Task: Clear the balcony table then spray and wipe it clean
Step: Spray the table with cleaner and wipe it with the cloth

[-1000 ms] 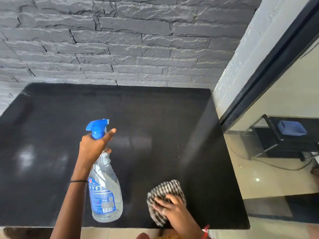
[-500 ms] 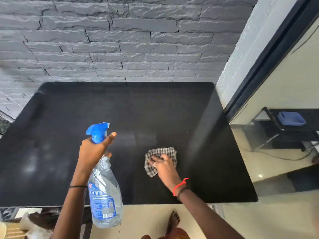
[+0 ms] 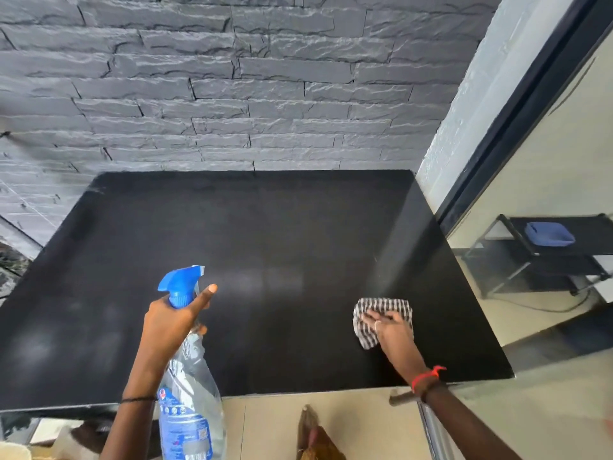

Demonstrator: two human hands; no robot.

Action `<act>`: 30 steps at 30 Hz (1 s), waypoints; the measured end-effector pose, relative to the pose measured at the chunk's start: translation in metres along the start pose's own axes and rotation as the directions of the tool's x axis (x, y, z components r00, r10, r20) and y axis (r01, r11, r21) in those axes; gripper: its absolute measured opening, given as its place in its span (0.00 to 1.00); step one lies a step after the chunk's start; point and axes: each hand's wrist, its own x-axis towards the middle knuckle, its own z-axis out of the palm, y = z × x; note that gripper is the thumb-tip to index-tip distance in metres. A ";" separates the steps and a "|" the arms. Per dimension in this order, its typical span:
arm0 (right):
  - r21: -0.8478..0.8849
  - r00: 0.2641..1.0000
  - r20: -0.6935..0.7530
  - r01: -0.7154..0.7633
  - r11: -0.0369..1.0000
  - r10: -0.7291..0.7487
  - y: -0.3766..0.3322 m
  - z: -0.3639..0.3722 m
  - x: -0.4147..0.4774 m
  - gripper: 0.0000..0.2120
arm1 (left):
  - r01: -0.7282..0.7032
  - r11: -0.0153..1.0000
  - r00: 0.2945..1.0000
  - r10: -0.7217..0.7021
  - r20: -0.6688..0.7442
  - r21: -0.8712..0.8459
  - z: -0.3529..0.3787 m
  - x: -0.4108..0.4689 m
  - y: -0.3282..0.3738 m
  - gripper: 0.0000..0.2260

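The black balcony table (image 3: pixel 265 227) fills the middle of the view, its glossy top showing faint hazy streaks. My left hand (image 3: pixel 172 323) grips the neck of a clear spray bottle (image 3: pixel 190 406) with a blue trigger head, held above the table's near left edge, nozzle pointing away. My right hand (image 3: pixel 388 327) lies flat on a black-and-white checked cloth (image 3: pixel 381 310), pressing it onto the right part of the tabletop.
A grey stone-brick wall (image 3: pixel 232 94) stands behind the table. At the right is a glass door with a dark frame (image 3: pixel 517 104), touching the table's side. A blue tub (image 3: pixel 549 233) on a black stand shows in the glass. Beige floor tiles lie below.
My right hand has slid the cloth from the table's near edge out to the middle, then over to the right side. The left hand holds the bottle in much the same place.
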 end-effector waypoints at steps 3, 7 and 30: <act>0.071 0.992 -0.108 -0.061 0.996 0.068 -0.029 -0.014 0.059 0.26 | -0.003 1.000 1.000 0.003 -0.010 -0.003 -0.008 0.008 0.000 0.13; 0.256 0.999 -0.049 0.009 0.967 0.004 -0.102 -0.011 0.087 0.18 | 0.014 1.000 1.000 -0.014 -0.017 -0.002 -0.016 0.026 0.008 0.15; 0.194 0.986 -0.130 0.125 0.973 -0.101 -0.109 -0.042 0.246 0.21 | 0.035 0.999 0.997 -0.036 -0.067 -0.003 0.013 0.171 0.076 0.24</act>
